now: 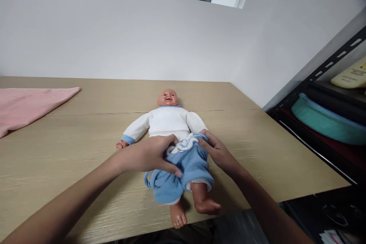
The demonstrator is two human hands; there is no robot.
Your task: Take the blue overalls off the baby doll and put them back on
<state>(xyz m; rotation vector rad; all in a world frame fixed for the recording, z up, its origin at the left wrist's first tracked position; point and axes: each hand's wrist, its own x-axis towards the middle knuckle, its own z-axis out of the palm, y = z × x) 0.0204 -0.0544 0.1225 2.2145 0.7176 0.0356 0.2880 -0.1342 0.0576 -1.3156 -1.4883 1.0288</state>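
Two hands flank the blue trousers [196, 166] on the doll [168, 120], which lies on its back on the table [94, 198], long axis running from far head to feet at the near edge. The right hand [219, 151] pinches the right end of the waistband [187, 143]; the left hand [150, 153] touches the opposite side, thumb across the cloth, though I cannot tell whether its partly hidden fingers grip.

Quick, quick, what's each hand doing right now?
Left hand: thumb on the doll's blue pants; can't tell whether it's gripping.
Right hand: closed, holding the blue pants by the waist.
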